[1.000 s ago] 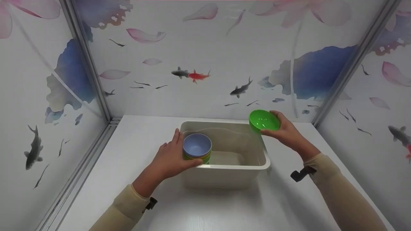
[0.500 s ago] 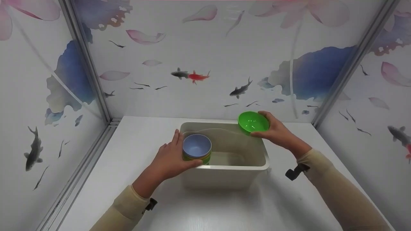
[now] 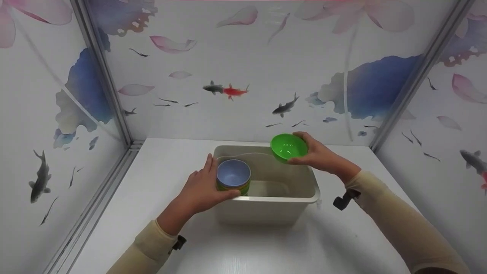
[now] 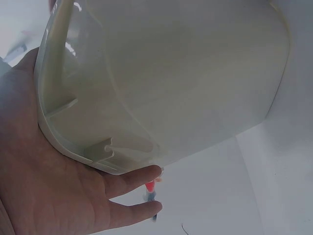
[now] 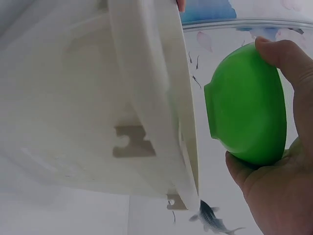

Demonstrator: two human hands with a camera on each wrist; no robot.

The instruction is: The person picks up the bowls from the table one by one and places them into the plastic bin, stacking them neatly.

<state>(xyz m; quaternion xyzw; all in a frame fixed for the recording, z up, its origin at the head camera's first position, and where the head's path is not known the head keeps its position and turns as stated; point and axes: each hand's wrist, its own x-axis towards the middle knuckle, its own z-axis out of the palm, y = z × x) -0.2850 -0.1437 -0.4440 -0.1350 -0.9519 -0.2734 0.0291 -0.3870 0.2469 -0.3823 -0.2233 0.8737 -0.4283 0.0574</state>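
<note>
My right hand [image 3: 315, 152] pinches the rim of a green bowl [image 3: 285, 146] between thumb and fingers. It holds the bowl over the back right part of a cream plastic bin [image 3: 262, 211]. The right wrist view shows the green bowl [image 5: 249, 107] beside the bin's rim, apart from it. Inside the bin, at the left, stands a stack of bowls topped by a blue bowl [image 3: 233, 174], with yellow and green rims below. My left hand [image 3: 203, 188] rests on the bin's front left corner, fingers straight along the outside, thumb lying along the front rim.
The bin stands on a white table [image 3: 163, 163]. Patterned walls with a printed fish [image 3: 286, 104] enclose the back and both sides. Metal posts [image 3: 422, 72] mark the corners. A small black device [image 3: 344, 198] sits on the right sleeve.
My right hand has moved left with the green bowl, from the bin's right edge to over its opening. The left hand and the stack have not visibly moved.
</note>
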